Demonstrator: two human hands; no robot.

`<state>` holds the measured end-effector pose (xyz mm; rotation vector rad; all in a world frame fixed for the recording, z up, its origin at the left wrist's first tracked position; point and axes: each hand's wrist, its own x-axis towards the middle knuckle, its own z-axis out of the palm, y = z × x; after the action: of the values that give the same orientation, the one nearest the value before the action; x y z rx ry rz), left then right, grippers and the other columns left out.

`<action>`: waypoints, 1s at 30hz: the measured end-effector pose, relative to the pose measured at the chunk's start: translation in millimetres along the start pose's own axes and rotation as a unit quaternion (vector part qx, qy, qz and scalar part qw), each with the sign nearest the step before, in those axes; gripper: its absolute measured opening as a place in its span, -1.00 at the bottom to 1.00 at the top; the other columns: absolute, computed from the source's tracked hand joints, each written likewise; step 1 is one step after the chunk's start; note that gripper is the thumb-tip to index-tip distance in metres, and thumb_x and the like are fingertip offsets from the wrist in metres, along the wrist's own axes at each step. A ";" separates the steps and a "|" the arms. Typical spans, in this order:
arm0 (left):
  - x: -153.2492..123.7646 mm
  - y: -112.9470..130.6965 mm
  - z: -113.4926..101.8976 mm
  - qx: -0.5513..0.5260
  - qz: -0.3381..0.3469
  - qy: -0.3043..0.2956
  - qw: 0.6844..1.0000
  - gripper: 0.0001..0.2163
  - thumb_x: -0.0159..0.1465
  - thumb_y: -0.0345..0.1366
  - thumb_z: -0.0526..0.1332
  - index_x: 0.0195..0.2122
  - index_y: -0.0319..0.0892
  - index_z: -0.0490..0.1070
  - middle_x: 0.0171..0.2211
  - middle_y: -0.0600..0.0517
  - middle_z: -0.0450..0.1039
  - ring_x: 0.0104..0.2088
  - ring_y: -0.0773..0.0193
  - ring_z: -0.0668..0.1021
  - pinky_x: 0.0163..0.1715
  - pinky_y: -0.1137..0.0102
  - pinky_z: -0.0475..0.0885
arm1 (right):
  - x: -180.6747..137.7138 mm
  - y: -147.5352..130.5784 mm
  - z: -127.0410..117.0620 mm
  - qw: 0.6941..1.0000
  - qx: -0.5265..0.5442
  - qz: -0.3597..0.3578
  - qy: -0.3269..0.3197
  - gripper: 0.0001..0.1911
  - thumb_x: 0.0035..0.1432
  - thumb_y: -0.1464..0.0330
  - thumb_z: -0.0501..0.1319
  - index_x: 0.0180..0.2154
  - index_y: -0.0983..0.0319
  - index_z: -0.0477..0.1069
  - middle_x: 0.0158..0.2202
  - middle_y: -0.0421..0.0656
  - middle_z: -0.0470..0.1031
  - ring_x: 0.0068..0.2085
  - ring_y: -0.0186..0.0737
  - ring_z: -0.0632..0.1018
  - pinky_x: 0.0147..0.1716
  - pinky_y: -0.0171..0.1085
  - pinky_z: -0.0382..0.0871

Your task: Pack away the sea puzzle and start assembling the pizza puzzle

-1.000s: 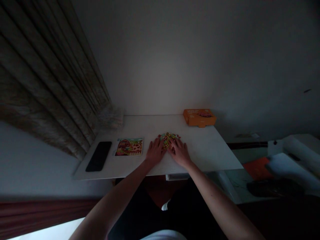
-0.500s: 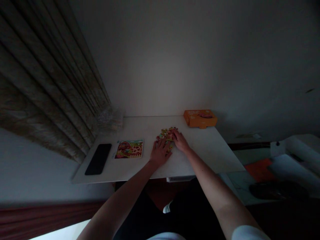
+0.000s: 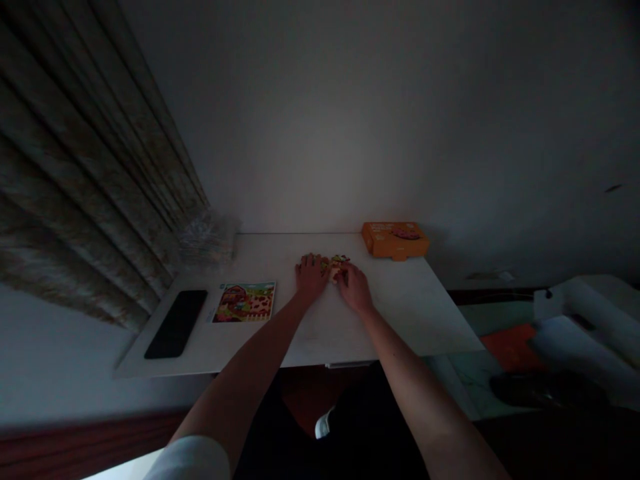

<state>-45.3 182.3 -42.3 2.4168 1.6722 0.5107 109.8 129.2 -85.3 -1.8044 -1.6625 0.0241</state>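
Observation:
A small heap of colourful puzzle pieces [image 3: 336,263] lies on the white table [image 3: 410,313], near its middle. My left hand [image 3: 310,275] rests flat on the left part of the heap with fingers spread. My right hand [image 3: 353,285] lies beside it on the right side of the heap, fingers stretched over the pieces. Both hands cover much of the heap. A colourful picture card [image 3: 244,302] lies to the left of my hands.
An orange box [image 3: 395,239] stands at the table's far right by the wall. A black phone [image 3: 176,323] lies at the left edge. A crumpled clear plastic bag [image 3: 207,237] sits by the curtain [image 3: 85,180]. White and orange things lie low at the right.
Both hands have slid farther from me across the table, pushing the heap of pieces toward the wall and closing it up. My left hand moved up and left over the pieces.

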 end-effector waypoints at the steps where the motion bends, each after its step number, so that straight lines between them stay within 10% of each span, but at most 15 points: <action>1: 5.1 -3.6 -1.3 -0.001 -0.009 0.007 1.000 -0.53 0.49 -0.05 0.05 0.33 -0.13 0.32 0.38 -0.23 0.26 0.39 -0.11 0.28 0.32 -0.04 0.24 | 0.6 0.9 1.1 1.000 -0.004 0.016 0.008 -0.66 0.39 0.29 0.05 0.06 0.26 0.45 0.03 0.09 0.56 0.03 0.03 0.55 0.08 -0.03 0.39; 6: 7.7 -21.4 -0.6 -0.002 0.053 -0.008 0.999 -0.55 0.47 -0.08 0.10 0.31 -0.12 0.34 0.37 -0.20 0.28 0.38 -0.05 0.31 0.34 0.01 0.23 | 2.8 5.1 4.0 0.995 -0.048 0.079 0.029 -0.70 0.42 0.34 -0.03 -0.05 0.28 0.44 -0.11 0.09 0.56 -0.08 0.01 0.52 -0.01 -0.09 0.34; 15: -50.9 -28.1 8.3 -0.027 0.285 -0.080 0.955 -0.42 0.49 0.00 0.07 0.46 -0.09 0.14 0.47 -0.21 0.13 0.45 -0.05 0.22 0.41 -0.11 0.06 | 3.8 0.8 0.5 0.990 -0.095 0.102 -0.023 -0.48 0.53 0.19 -0.17 0.16 0.22 0.46 0.24 0.10 0.46 0.24 0.06 0.39 0.25 0.12 0.10; 25: -71.1 -35.0 -13.8 -0.100 0.211 -0.052 0.971 -0.50 0.53 -0.11 0.00 0.44 -0.11 0.17 0.43 -0.18 0.21 0.44 0.05 0.26 0.42 -0.02 0.15 | 1.7 0.8 -1.5 0.994 -0.013 0.098 -0.043 -0.43 0.51 0.08 -0.13 0.33 0.14 0.33 0.37 0.08 0.33 0.40 0.11 0.26 0.36 0.40 -0.09; 30: -98.3 -47.2 -22.4 -0.032 0.277 -0.107 0.954 -0.47 0.50 -0.06 0.05 0.45 -0.07 0.16 0.45 -0.16 0.18 0.46 0.03 0.21 0.44 -0.14 -0.01 | -0.5 -3.1 -3.6 0.997 -0.020 0.036 -0.062 -0.50 0.49 0.08 -0.04 0.29 0.07 0.38 0.38 0.00 0.34 0.39 0.10 0.29 0.35 0.41 -0.06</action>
<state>-126.0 106.7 -54.9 2.7604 0.8676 0.3398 108.6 127.1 -81.2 -1.9272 -1.6930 0.1374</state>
